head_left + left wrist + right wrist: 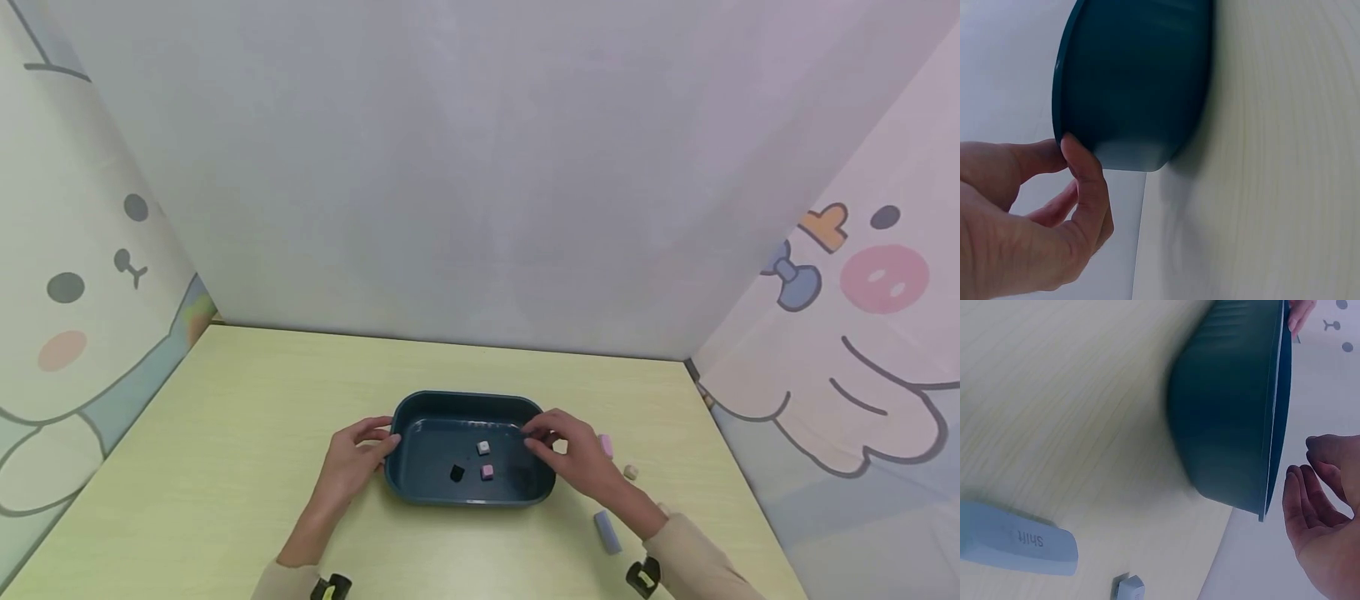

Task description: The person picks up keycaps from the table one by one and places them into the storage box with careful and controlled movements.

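Observation:
A dark teal plastic tub (420,492) sits on the table. My left hand (356,454) pinches its left rim between thumb and fingers, as the left wrist view also shows the hand (1047,219) doing. Inside lie a white keycap (483,447), a pink keycap (487,472) and a black keycap (457,473). Over the tub's right end hovers my right hand (573,450). In the right wrist view a gap shows between the thumb and fingers of that hand (1329,500), beside the rim, with nothing visible between them.
Right of the tub, a long blue Shift keycap (607,532) lies on the pale wooden table (262,417). A pink keycap (605,446) and a small beige keycap (631,472) lie near the right forearm. A pale curtain (450,208) hangs behind; cartoon-printed cloth flanks both sides.

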`<action>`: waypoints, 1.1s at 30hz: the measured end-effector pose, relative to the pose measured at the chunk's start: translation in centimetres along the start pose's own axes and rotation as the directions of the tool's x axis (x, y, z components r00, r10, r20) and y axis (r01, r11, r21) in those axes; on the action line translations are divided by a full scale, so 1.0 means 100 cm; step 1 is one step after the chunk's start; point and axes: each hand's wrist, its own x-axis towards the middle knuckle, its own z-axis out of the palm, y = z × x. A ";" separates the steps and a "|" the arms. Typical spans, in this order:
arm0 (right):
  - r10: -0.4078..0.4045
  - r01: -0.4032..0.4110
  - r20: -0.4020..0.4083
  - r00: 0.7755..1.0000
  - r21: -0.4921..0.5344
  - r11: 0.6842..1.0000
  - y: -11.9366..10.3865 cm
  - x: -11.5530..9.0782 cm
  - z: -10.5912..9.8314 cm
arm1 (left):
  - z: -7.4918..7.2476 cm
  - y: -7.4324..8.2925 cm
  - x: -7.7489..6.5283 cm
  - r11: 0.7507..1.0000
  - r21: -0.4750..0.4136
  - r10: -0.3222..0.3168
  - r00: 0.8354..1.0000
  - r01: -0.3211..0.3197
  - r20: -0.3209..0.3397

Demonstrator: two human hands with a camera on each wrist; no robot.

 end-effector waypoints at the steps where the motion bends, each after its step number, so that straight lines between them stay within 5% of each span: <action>1: 0.000 0.000 -0.006 1.000 0.003 1.000 0.001 -0.001 -0.001 | 0.000 0.000 0.000 1.000 -0.001 0.000 1.000 0.000 0.000; 33: 0.126 -0.137 -0.177 0.976 -0.053 0.989 0.022 -0.043 -0.025 | 0.004 0.001 -0.002 1.000 0.005 0.012 1.000 -0.012 0.001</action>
